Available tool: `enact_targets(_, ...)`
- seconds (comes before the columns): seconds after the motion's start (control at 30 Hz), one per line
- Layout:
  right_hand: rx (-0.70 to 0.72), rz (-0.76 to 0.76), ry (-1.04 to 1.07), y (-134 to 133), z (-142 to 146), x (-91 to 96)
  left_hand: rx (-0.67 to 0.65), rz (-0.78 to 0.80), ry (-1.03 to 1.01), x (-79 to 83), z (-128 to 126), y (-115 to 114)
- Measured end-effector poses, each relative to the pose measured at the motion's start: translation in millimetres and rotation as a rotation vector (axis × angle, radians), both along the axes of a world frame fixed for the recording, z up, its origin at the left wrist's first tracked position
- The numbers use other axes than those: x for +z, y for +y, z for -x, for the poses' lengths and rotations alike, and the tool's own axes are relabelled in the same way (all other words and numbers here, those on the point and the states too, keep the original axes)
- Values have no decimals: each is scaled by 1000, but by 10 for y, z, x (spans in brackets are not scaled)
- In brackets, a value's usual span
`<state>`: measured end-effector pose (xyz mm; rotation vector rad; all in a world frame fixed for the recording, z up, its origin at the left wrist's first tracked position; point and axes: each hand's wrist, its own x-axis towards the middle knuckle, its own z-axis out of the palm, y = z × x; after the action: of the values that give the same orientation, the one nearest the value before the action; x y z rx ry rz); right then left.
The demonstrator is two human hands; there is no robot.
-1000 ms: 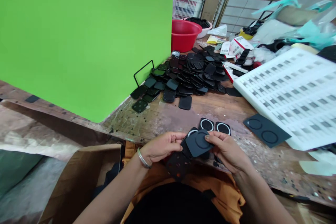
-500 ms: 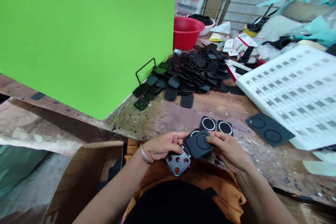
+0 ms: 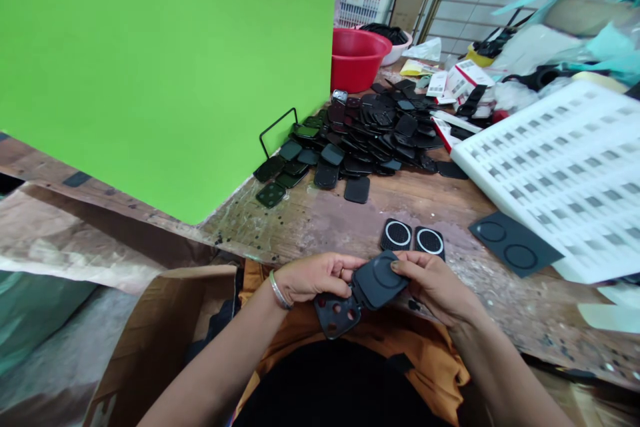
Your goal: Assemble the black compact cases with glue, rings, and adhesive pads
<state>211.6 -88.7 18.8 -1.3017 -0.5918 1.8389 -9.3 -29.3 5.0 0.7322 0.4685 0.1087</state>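
Observation:
My left hand point(image 3: 320, 278) is closed on a hinged black case near the table's front edge. One half of it is a holed plate point(image 3: 339, 317), hanging toward my lap. Over the other half lies a dark square pad point(image 3: 377, 285) with a ring mark, nearly in line with it. My right hand point(image 3: 433, 283) pinches this pad at its upper right, thumb on top. Just beyond my hands are two black squares with white rings, a left one point(image 3: 398, 234) and a right one point(image 3: 429, 241). The underside of the pad is hidden.
A heap of black plates point(image 3: 370, 127) spreads across the table behind. A green panel point(image 3: 165, 80) stands at left, a red basin point(image 3: 357, 63) behind the heap. At right, a white slotted tray point(image 3: 560, 173) partly covers a dark sheet with two rings point(image 3: 515, 245).
The dark pad has shifted and turned to sit squarely over the case half, covering the white ring that showed beneath. The holed plate has tilted slightly.

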Motion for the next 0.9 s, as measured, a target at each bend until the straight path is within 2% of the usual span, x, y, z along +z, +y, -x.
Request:
enact_targets(0.3,-30,-17,-101,-15,15,-11,20,16,1,81,-42,-9)
enact_targets(0.9,-14,-113,-293,2,-22,-5,20,-11,-1,107,-79,-8)
